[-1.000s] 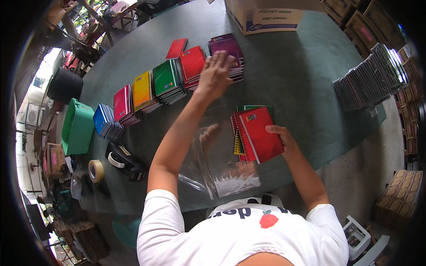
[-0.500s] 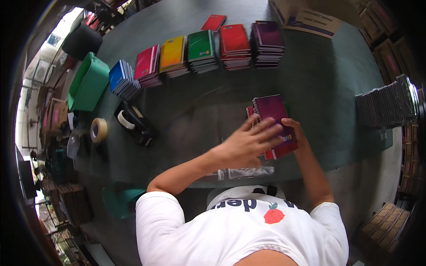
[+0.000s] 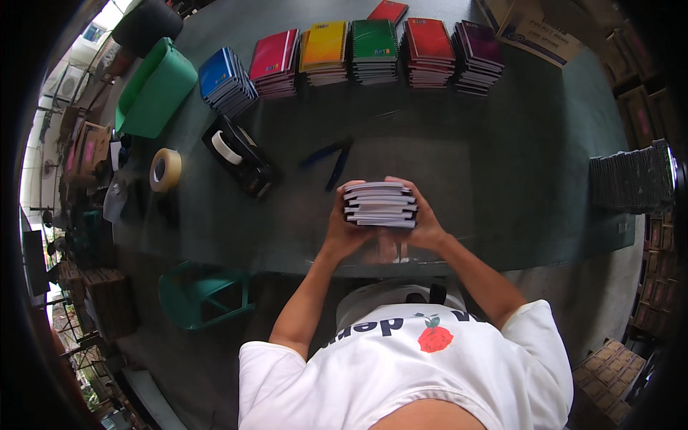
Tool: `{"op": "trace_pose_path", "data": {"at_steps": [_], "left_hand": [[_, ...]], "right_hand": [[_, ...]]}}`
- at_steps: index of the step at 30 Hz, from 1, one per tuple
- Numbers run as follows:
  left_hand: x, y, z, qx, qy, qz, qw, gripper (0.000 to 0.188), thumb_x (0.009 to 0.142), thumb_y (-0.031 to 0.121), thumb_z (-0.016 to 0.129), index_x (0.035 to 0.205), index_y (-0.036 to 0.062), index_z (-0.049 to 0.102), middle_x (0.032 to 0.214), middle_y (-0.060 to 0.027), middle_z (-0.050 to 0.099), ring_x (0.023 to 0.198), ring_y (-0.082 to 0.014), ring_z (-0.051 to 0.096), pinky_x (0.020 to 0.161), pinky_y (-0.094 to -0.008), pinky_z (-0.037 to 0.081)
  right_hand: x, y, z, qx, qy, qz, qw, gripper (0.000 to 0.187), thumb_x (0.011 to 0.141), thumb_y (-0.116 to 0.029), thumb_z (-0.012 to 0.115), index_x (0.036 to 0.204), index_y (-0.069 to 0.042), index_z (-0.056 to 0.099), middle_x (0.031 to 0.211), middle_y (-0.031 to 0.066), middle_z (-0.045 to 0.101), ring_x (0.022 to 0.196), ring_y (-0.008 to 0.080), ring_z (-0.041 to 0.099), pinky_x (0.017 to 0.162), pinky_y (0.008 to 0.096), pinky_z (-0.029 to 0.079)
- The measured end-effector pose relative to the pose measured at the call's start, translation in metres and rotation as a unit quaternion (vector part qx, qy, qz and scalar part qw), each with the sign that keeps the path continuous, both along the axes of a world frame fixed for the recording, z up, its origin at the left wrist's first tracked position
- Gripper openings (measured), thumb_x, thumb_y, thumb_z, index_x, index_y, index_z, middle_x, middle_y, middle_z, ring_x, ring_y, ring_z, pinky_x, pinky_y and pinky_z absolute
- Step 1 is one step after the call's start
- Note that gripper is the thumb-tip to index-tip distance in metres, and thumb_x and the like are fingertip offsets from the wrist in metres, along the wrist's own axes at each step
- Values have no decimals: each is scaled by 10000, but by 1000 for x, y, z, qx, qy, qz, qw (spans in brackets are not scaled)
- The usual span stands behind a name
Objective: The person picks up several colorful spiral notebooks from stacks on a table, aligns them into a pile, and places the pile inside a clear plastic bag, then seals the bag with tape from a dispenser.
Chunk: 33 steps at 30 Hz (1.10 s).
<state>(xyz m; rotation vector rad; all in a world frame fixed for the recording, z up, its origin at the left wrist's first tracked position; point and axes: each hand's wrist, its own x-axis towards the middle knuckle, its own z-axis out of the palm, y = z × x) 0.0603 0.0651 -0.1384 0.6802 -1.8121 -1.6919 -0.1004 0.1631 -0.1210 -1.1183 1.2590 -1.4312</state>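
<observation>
A small stack of spiral notebooks [image 3: 380, 204] is held near the table's front edge, its white page edges facing up toward me. My left hand [image 3: 346, 231] is closed round its left side, and my right hand [image 3: 428, 223] grips its right side. The covers are mostly hidden from this angle. Beyond stands a row of notebook piles: blue [image 3: 221, 72], pink [image 3: 274, 54], yellow [image 3: 324, 46], green [image 3: 374, 40], red [image 3: 428, 40] and purple [image 3: 476, 51]. Behind the green and red piles lies a single red notebook [image 3: 388, 10].
On the table are blue-handled nippers [image 3: 337, 154], a black tape dispenser [image 3: 244, 159], a tape roll [image 3: 165, 170] and a green bin [image 3: 156, 93]. An open cardboard box [image 3: 537, 32] is at the far right; a tall dark stack [image 3: 631, 179] stands at the right edge. A green stool [image 3: 208, 294] is below.
The notebooks, earlier lying fanned with purple on top, are now squared together and turned edge-up between both hands. My left hand went from spread over the cover to gripping the side.
</observation>
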Motion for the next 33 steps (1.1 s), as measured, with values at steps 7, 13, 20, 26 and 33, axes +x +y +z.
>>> {"op": "trace_pose_path", "data": {"at_steps": [7,13,20,26,33], "left_hand": [[4,-4,29,-118,-13,-27,993,888,533,131,880,1263,103,376,1273,-113,499,1129,-271,542,933,-358,464],[-9,8,9,-76,47,-60,994,954,536,175,897,1289,88,318,1249,-125,478,1146,-237,507,958,-348,447],[-19,21,-9,-127,56,-47,989,944,560,152,878,1311,86,311,1242,-118,488,1122,-250,530,934,-353,458],[-23,13,-6,-168,-54,-9,984,915,545,285,888,1252,40,361,1111,-143,578,1021,-271,596,880,-363,488],[-46,-14,33,278,-151,-24,948,931,536,327,898,1216,-53,388,1096,-174,578,1015,-281,603,878,-362,505]], "right_hand": [[-2,8,12,-128,46,-79,988,918,490,-218,921,1248,-66,425,1290,100,475,1164,200,486,998,332,400],[3,10,-1,-92,86,-92,988,938,478,-283,921,1243,-73,421,1242,97,505,1140,213,506,983,343,419],[-1,21,-27,-127,83,-122,981,862,503,-200,902,1207,-84,419,1214,97,512,1116,231,525,959,347,431],[-25,19,-41,10,95,-50,994,675,660,-265,825,1180,-46,455,1090,103,579,1002,207,573,882,325,472],[-84,17,-26,144,459,-248,841,590,890,-499,494,1228,-16,517,1259,228,491,1211,380,424,1012,423,344]]}}
